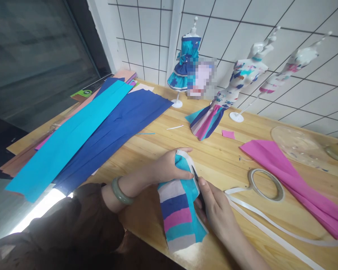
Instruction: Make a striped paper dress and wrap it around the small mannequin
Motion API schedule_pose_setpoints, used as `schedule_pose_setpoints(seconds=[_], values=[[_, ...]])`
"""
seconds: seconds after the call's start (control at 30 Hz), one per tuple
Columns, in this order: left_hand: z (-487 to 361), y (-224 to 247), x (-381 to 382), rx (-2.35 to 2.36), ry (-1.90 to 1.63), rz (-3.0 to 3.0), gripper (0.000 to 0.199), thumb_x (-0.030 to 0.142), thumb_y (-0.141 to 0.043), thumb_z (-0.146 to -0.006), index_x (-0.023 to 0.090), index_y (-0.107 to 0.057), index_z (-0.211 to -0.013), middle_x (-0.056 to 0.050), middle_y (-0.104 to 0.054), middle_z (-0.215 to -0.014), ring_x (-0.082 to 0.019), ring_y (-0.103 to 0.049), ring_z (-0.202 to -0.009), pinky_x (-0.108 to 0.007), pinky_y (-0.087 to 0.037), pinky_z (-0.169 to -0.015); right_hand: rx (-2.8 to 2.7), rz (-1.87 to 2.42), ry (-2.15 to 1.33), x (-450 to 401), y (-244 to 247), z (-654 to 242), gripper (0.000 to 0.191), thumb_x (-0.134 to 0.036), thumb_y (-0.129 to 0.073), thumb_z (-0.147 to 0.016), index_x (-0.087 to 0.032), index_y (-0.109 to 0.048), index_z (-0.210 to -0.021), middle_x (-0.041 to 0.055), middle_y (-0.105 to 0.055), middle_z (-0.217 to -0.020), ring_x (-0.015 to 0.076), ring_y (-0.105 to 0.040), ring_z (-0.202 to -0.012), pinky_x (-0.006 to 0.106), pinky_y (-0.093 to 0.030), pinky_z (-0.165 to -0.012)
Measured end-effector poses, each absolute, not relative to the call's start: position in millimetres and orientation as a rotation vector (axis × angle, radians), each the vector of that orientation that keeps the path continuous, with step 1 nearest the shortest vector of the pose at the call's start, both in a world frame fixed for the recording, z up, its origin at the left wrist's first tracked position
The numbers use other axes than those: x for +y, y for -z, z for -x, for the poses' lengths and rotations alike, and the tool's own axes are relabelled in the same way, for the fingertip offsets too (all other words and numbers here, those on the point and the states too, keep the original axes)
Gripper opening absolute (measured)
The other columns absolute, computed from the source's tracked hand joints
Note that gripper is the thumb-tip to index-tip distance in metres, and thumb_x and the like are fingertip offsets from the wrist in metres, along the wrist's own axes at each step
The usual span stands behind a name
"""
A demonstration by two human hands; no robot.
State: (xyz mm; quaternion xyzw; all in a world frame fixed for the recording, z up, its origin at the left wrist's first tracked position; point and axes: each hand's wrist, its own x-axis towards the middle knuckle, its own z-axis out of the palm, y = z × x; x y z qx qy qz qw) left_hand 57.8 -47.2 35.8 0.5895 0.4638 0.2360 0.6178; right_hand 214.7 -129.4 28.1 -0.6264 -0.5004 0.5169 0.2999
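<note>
At the far left of the wooden bench we see a long turquoise paper sheet lying slantwise, with a dark blue paper sheet just beside it and partly under its edge; more coloured sheets peek out beneath both. Nearer us, our left hand, a green bangle on its wrist, has its grip closed around the top of a striped paper piece, banded in turquoise, white, blue and pink, which hangs down from the hand to the bench's near edge. Our right hand touches the piece's right edge, its grip pinched on a small dark tool whose tip meets the paper. Behind, three small mannequins stand on the bench: one in a blue dress, a tilted one in a striped skirt, and a leaning one. To the right lies a tape roll with loose white tape trailing away, then folded pink paper, and a clear plastic dish whose contents we cannot tell.
</note>
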Motion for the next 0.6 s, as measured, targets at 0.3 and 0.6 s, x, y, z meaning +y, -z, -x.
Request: schedule_pose_setpoints(seconds=[0.3, 0.6], values=[[-58.5, -34.5, -47.2, 1.07, -0.542, -1.334, 0.083, 0.028, -0.074, -0.061, 0.016, -0.042, -0.136, -0.003, -0.061, -0.094, -0.013, -0.054, -0.076, -0.022, -0.045, -0.067, -1.433, 1.713, -1.3, -127.9, -24.8, -218.5, 0.052, -0.063, -0.027, -0.09, -0.024, -0.033, -0.057, -0.0059, -0.036, -0.036, 0.011, -0.036, -0.035, 0.025, -0.029, -0.042], [-58.5, -33.3, -46.8, 1.068, -0.542, -1.304, 0.083, 0.026, -0.075, -0.06, 0.016, -0.043, -0.136, -0.004, -0.061, -0.092, -0.015, -0.054, -0.077, -0.025, -0.046, -0.069, -1.501, 1.709, -1.241, -126.2, -25.5, -219.6, 0.05, -0.06, -0.028, -0.092, -0.024, -0.034, -0.057, -0.0052, -0.036, -0.041, 0.0117, -0.036, -0.04, 0.026, -0.031, -0.047]])
